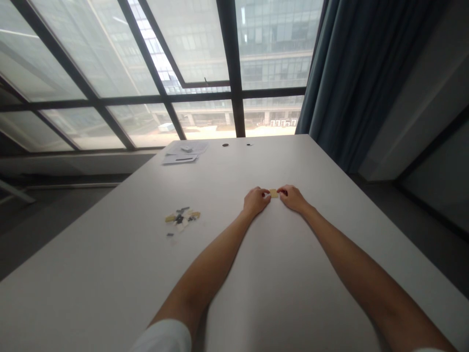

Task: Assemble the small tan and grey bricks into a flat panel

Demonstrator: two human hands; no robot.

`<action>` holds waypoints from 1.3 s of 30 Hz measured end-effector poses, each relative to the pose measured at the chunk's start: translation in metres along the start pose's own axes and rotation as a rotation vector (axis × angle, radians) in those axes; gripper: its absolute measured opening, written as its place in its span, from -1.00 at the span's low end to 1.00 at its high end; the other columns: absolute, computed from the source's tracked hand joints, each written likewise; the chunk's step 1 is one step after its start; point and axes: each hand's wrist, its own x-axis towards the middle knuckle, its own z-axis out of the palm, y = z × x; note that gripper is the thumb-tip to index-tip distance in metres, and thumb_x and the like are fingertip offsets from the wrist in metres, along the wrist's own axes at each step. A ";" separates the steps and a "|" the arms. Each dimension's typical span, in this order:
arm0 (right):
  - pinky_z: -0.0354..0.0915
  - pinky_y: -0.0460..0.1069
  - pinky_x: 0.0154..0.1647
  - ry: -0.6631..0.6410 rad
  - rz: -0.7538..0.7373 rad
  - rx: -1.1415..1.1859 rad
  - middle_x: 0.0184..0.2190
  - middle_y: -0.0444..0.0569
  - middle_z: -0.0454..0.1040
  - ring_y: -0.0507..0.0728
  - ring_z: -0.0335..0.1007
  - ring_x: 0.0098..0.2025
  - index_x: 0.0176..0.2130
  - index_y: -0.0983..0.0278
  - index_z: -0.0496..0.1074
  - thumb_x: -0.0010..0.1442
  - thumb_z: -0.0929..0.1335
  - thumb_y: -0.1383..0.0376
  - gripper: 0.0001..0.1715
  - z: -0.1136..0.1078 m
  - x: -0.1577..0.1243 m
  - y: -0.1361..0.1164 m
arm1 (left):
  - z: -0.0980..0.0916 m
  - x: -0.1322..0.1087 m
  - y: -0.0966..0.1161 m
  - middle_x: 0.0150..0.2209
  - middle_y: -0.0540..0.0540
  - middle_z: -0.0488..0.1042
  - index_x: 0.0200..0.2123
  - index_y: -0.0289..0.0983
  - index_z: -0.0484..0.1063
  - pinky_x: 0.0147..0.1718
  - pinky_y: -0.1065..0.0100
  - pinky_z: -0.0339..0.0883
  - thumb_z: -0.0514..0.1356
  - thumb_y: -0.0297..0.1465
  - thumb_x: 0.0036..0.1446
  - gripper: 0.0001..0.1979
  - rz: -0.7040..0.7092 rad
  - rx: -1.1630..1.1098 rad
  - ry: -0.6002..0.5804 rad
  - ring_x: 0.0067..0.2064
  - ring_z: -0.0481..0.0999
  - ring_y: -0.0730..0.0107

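A small tan plate (273, 193), which looks like a studded building-block piece, is between my two hands on the white table. My left hand (256, 201) pinches its left side with thumb and fingers. On the right side, my right hand (292, 197) has its fingertips closed at the plate's edge. Both arms are stretched far forward, and the fingertips partly cover the plate. Left of my hands lies a loose pile of small pieces (182, 220) in white, tan, grey and black. One grey piece (170, 234) sits apart, just in front of the pile.
Papers (180, 159) with a dark strip on them lie at the table's far left corner. Two small dark round spots (225, 145) mark the far edge. Beyond the table (110, 274) are large windows, and a blue curtain (330, 88) hangs at the right.
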 end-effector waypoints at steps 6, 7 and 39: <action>0.27 -0.06 -0.10 -0.001 -0.005 0.002 -0.22 0.01 0.61 0.09 0.43 -0.23 -0.18 0.31 0.61 0.18 0.32 0.41 -0.71 0.000 0.000 -0.001 | 0.000 0.000 0.001 -0.19 -0.06 0.56 -0.08 -0.10 0.62 -0.06 0.37 0.33 0.23 -0.24 0.19 -0.73 -0.002 -0.001 0.008 -0.11 0.51 0.28; 0.27 -0.06 -0.10 -0.001 -0.006 0.001 -0.22 0.01 0.61 0.09 0.43 -0.22 -0.18 0.31 0.61 0.18 0.32 0.41 -0.71 0.000 0.000 0.000 | 0.000 0.000 0.001 -0.19 -0.06 0.56 -0.08 -0.10 0.62 -0.07 0.36 0.33 0.23 -0.24 0.19 -0.73 -0.001 -0.002 0.010 -0.11 0.51 0.28; 0.32 -0.02 -0.20 0.298 0.263 0.106 -0.31 0.02 0.58 0.13 0.43 -0.30 -0.23 0.28 0.57 0.14 0.27 0.33 -0.70 0.008 0.002 0.021 | 0.003 0.001 -0.002 -0.18 -0.13 0.62 -0.22 -0.22 0.60 -0.12 0.38 0.33 0.07 -0.41 0.26 -0.73 -0.037 -0.066 0.063 -0.15 0.54 0.31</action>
